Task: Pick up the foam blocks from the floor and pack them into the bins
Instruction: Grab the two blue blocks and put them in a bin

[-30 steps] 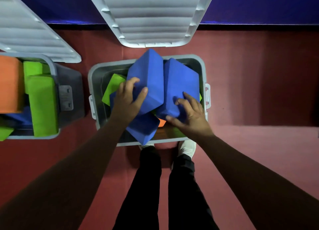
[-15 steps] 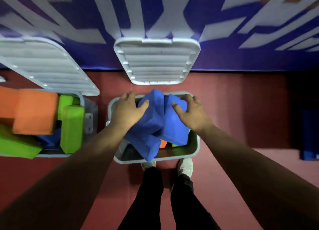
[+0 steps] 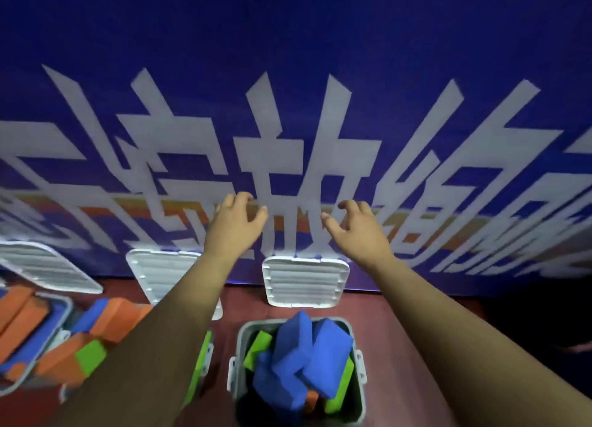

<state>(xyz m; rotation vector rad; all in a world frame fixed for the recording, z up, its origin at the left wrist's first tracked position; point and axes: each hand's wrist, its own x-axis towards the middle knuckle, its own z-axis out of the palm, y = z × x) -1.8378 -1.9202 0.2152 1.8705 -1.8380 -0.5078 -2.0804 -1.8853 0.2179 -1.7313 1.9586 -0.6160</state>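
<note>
A grey bin (image 3: 358,391) stands on the red floor at the bottom centre, packed with blue foam blocks (image 3: 296,349), green blocks (image 3: 258,346) and a bit of orange. My left hand (image 3: 235,225) and my right hand (image 3: 354,228) are raised in the air well above the bin, in front of the blue wall. Both hold nothing and their fingers hang loosely curled. Two more bins sit to the left: one (image 3: 205,359) half hidden by my left forearm, and one (image 3: 62,317) at the far left, both filled with orange, blue and green blocks.
White bin lids (image 3: 304,282) (image 3: 153,273) (image 3: 48,266) lean against the blue banner wall (image 3: 288,74) with large white characters. Red floor (image 3: 416,330) stretches to the right of the centre bin, darker toward the right edge.
Both hands have let go of the blue blocks in the centre bin and risen into the air. The view has tilted up toward the wall.
</note>
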